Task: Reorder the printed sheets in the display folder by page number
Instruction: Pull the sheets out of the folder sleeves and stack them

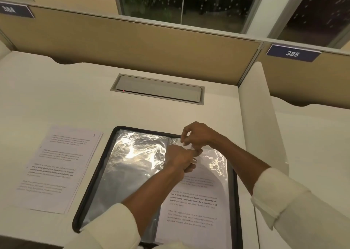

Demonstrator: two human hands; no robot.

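The black-edged display folder [106,165] lies open on the white desk. Its left clear sleeve [132,154] is shiny and holds no paper. The right sleeve holds a printed sheet [193,203] with text. My left hand [180,157] grips the top part of that sheet or its sleeve near the spine, fingers curled. My right hand [197,135] pinches the sleeve's clear top edge just above it. A stack of loose printed sheets [56,165] lies on the desk to the folder's left, the top one marked "3" in its corner.
A closed grey cable hatch [159,88] sits in the desk behind the folder. A white side divider [259,116] stands close to the right. A tan partition [132,46] runs along the back, with the number plate 385 [292,53].
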